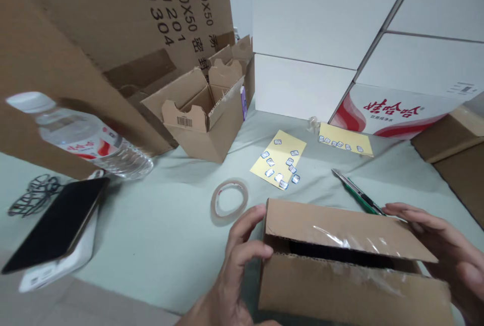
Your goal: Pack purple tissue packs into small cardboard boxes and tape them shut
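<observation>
Grasping a taped corrugated box (340, 290), left hand (227, 285) and right hand (442, 240) curl fingers (245, 222) around it.

Between the left hand (234, 265) and the smartphone (56, 225) lies a wide stretch of pale green cloth (151, 250) that a hand could cross. A packing tape roll (229, 201) obstructs the way just above that hand. Past the cardboard box (340, 285), a utility knife (357, 192) lies near the right hand (434, 245). A lane runs between the packing tape roll and the yellow sticker sheet (278, 159), up to the open carton (204, 124).
</observation>
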The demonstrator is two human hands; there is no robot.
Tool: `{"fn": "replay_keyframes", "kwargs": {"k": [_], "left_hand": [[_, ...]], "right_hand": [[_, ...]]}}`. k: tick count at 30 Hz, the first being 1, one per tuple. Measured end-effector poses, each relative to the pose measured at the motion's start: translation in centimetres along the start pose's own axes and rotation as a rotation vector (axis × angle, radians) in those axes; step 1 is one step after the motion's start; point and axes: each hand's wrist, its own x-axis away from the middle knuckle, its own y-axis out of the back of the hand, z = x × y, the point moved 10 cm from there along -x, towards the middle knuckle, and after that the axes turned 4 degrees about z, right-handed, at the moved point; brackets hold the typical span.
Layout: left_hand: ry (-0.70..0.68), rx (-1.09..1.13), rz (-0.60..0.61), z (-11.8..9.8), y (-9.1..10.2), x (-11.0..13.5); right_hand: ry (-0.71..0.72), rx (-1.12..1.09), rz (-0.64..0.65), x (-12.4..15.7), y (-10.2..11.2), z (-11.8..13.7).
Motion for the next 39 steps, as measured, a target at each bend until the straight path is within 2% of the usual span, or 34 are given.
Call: {"fn": "replay_keyframes", "kwargs": {"k": [5, 7, 11, 15, 19, 21, 25, 29, 32, 35, 37, 39], "left_hand": [[0.140, -0.015, -0.002, 0.6, -0.1, -1.1], [0.163, -0.027, -0.004, 0.7, -0.1, -1.4], [0.157, -0.083, 0.010, 0.4, 0.0, -1.7], [0.040, -0.122, -0.019, -1.5, 0.6, -2.7], [-0.062, -0.252, 0.170, -3.2, -1.0, -3.9], [-0.061, -0.296, 0.202, -3.3, -1.3, -4.1], [-0.051, -0.275, 0.134, -2.9, -0.9, -3.8], [-0.096, -0.265, 0.169, -2.9, -1.2, -3.3], [-0.100, -0.253, 0.193, -2.8, -1.2, -3.5], [-0.113, -0.239, 0.228, -2.7, -1.3, -3.8], [-0.141, -0.245, 0.252, -2.8, -1.4, -3.9], [-0.149, -0.252, 0.252, -2.8, -1.5, -3.9]], "right_hand": [[0.077, 0.303, 0.093, 0.3, -3.0, 2.9], [0.121, 0.387, 0.078, 0.2, -3.5, 3.9], [0.180, 0.409, 0.065, 0.3, -3.7, 5.2], [0.274, 0.496, 0.154, 0.3, -4.7, 7.1], [0.388, 0.640, 0.281, -0.3, -6.9, 9.8], [0.398, 0.699, 0.346, -0.9, -8.3, 10.6], [0.388, 0.776, 0.470, -1.6, -11.2, 11.4], [0.464, 0.809, 0.503, -1.9, -13.3, 12.5], [0.443, 0.782, 0.588, -2.3, -14.4, 12.2], [0.421, 0.610, 0.658, -2.9, -14.5, 12.0], [0.381, 0.426, 0.678, -3.5, -13.4, 11.7], [0.349, 0.195, 0.608, -4.5, -10.8, 11.4]]}}
